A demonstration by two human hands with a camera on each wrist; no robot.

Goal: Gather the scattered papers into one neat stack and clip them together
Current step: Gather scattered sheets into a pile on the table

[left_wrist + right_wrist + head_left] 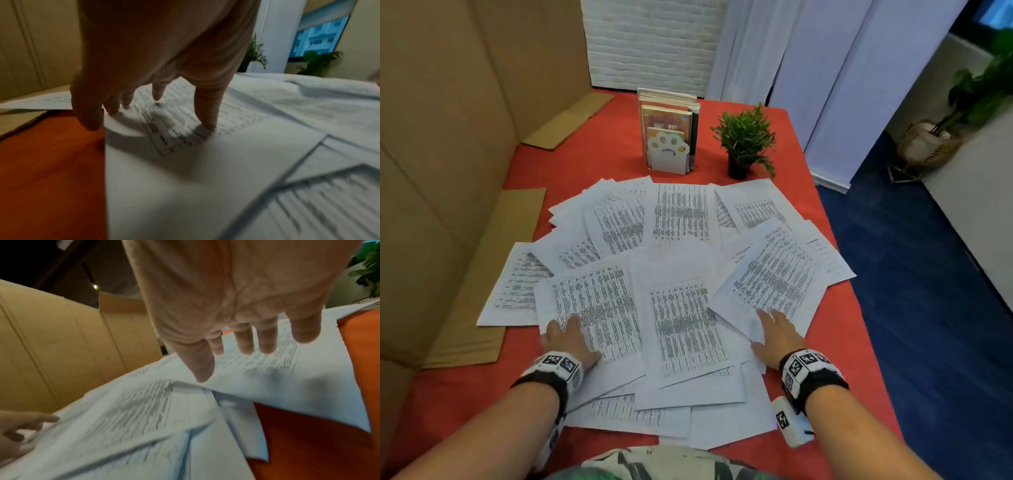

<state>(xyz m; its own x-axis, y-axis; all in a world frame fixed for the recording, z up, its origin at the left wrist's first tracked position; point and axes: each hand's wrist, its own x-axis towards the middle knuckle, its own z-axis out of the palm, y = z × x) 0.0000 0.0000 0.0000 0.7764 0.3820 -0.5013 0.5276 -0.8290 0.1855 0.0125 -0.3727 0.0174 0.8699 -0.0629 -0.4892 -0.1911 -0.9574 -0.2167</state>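
Observation:
Several printed white papers (681, 260) lie fanned and overlapping across the red tablecloth (859, 359). My left hand (568, 337) rests with straight fingers on the near-left sheet (599, 308); in the left wrist view its fingertips (207, 125) press that sheet (185, 162) beside the cloth (51, 162). My right hand (777, 334) lies flat on the corner of the tilted right sheet (774, 284); the right wrist view shows the spread fingers (244, 345) just over the paper (267, 378). No clip is visible.
A paw-shaped white book stand (669, 150) with books and a small potted plant (746, 140) stand behind the papers. Cardboard panels (448, 137) wall the left side. The table's right edge (866, 325) drops to blue floor.

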